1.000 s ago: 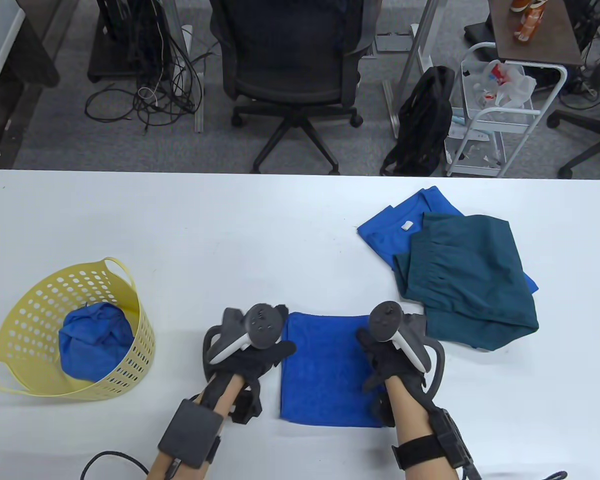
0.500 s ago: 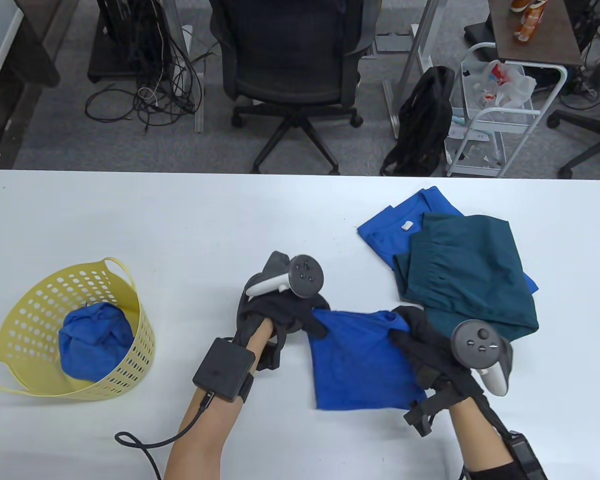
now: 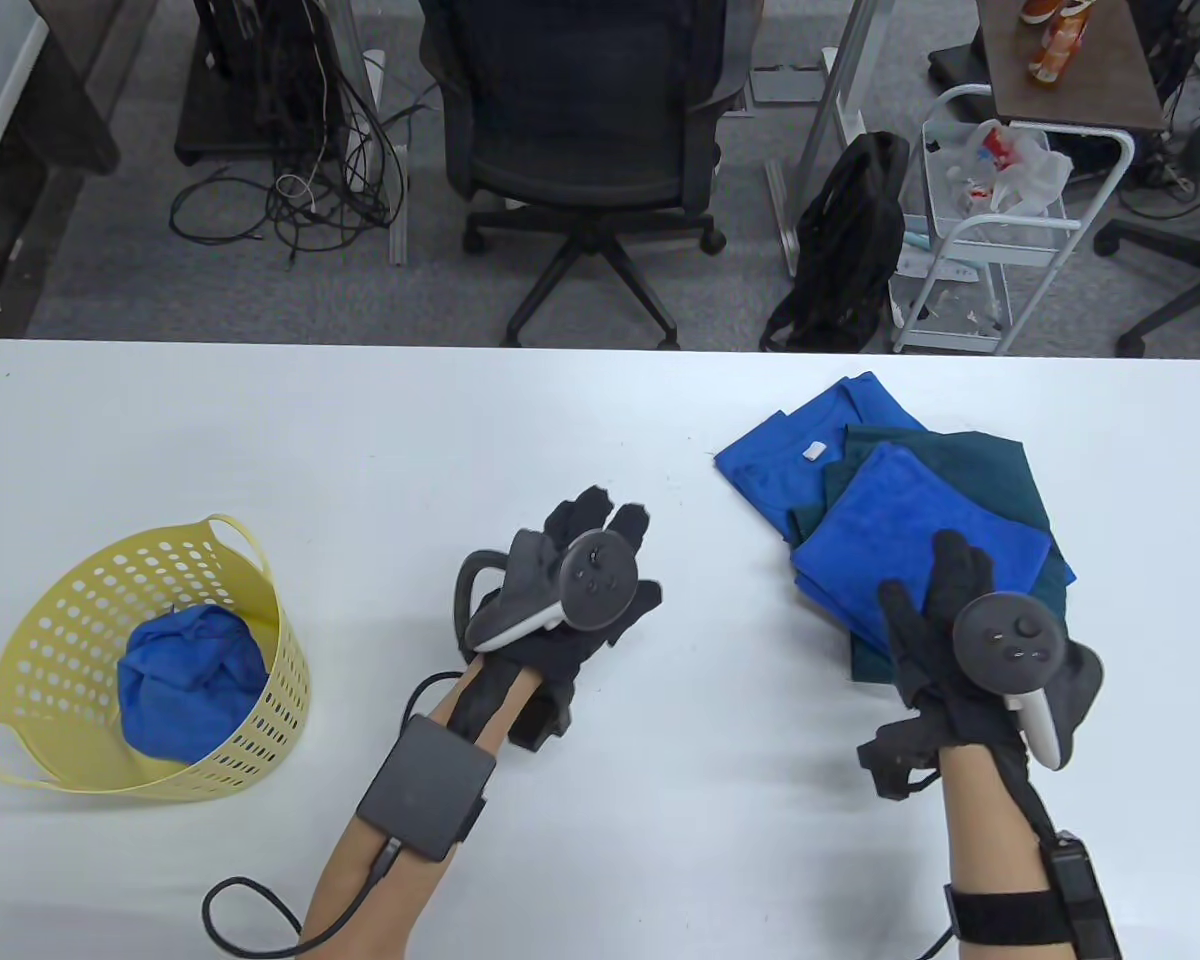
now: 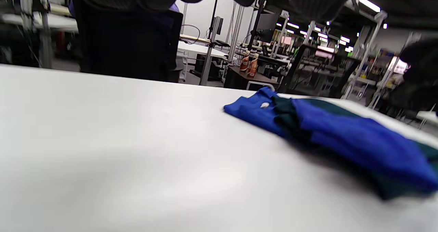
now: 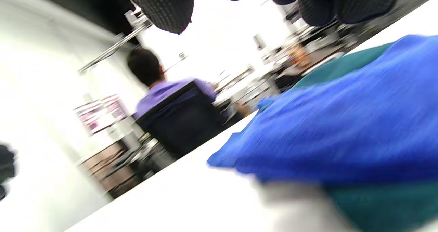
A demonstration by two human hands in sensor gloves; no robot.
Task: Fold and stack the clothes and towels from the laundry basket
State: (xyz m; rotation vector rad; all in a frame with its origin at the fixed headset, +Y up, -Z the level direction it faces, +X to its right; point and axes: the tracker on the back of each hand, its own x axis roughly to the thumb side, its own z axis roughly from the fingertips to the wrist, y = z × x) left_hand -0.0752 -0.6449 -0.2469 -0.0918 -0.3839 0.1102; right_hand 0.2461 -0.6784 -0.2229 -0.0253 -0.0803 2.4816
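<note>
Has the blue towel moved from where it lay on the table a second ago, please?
Yes. The blue towel has moved up and to the right, away from the yellow basket, and now lies atop the teal garment.

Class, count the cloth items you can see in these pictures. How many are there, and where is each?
4. A blue towel tops the pile, over teal shorts and a blue shirt. A crumpled blue cloth sits in the yellow basket, perhaps hiding more.

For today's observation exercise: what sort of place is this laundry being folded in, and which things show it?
Probably an office or lab workspace, not a home. Beyond the white table stand a black swivel office chair, a tangle of cables on grey carpet, and a white utility cart. The left wrist view shows rows of desks under ceiling strip lights.
</note>
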